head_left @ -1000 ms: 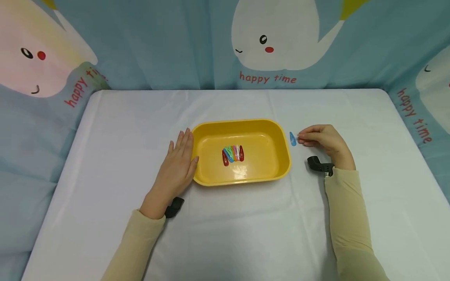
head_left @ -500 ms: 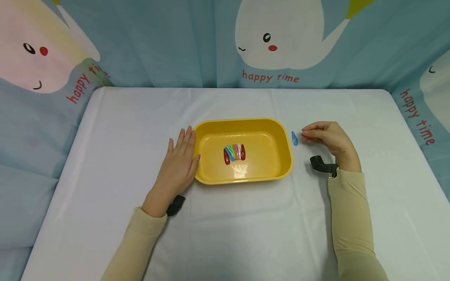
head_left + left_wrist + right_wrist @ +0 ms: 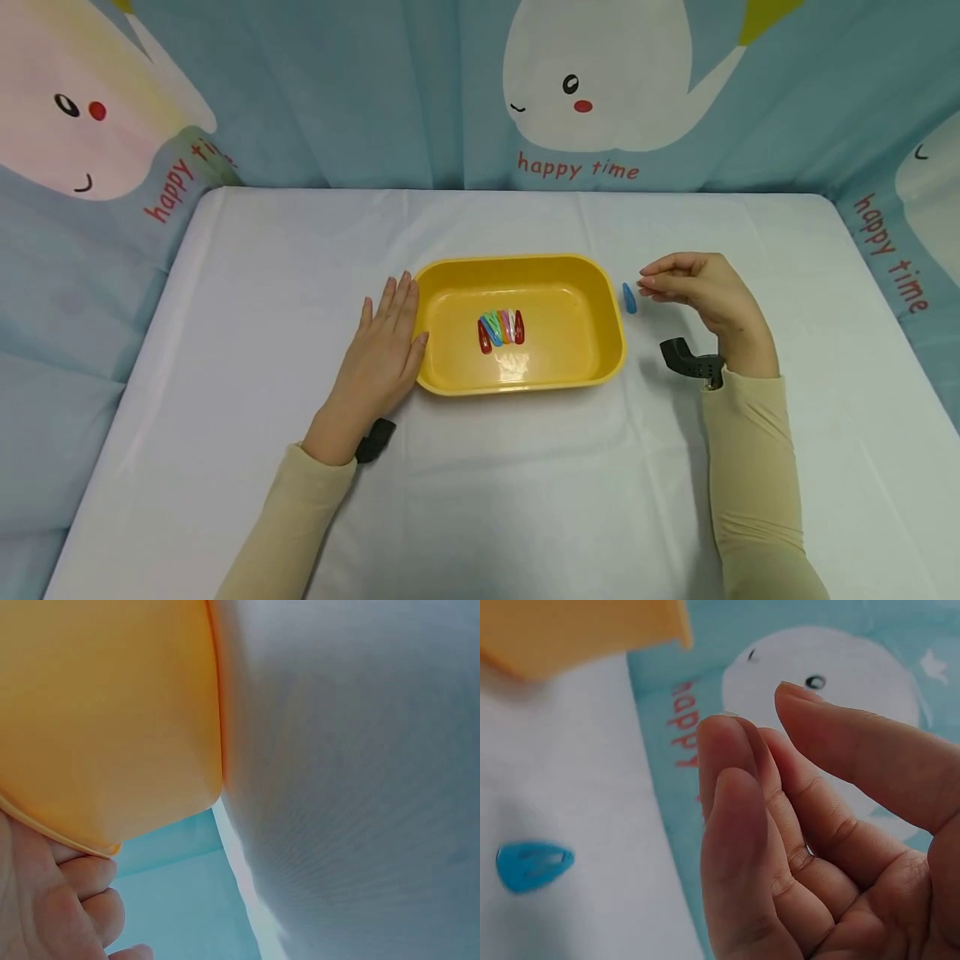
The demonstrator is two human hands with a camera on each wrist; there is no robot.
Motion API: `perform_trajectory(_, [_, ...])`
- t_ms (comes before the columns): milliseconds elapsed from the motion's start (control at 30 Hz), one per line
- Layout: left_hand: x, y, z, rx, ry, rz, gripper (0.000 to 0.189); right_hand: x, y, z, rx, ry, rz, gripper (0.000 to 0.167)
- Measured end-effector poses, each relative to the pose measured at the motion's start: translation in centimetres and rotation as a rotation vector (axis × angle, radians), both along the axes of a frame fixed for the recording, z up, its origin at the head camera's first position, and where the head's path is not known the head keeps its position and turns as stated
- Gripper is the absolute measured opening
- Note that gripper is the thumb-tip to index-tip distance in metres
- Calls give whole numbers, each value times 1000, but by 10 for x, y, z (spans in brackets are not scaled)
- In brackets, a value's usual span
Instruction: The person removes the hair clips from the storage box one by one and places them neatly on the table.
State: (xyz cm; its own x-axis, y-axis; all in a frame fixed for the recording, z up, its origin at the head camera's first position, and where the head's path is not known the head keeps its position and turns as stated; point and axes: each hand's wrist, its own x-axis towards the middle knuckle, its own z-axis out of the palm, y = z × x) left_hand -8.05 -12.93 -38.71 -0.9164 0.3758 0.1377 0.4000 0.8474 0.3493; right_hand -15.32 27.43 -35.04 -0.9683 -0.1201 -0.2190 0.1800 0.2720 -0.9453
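White worktop [image 3: 480, 492]: my straight-fingered left hand [image 3: 377, 357] touches a yellow tray [image 3: 573, 350]; my right hand [image 3: 708, 296], released, hovers near a blue clip [image 3: 629, 298].

I see a glossy yellow tray [image 3: 450, 362] with rounded corners sitting upright, the left hand [image 3: 372, 362] against its left end. Inside, I make out multicoloured hair clips [image 3: 504, 327] side by side, red at both ends. A teardrop-shaped blue clip [image 3: 629, 299] sits just outside the right end, narrow tip pointing away, nearest the right hand [image 3: 707, 302].
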Motion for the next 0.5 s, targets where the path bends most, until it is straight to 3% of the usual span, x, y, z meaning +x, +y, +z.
perform_trajectory(500, [-1,-1,2,-5,-32,9,61,15,-27,27,16,61,153,14])
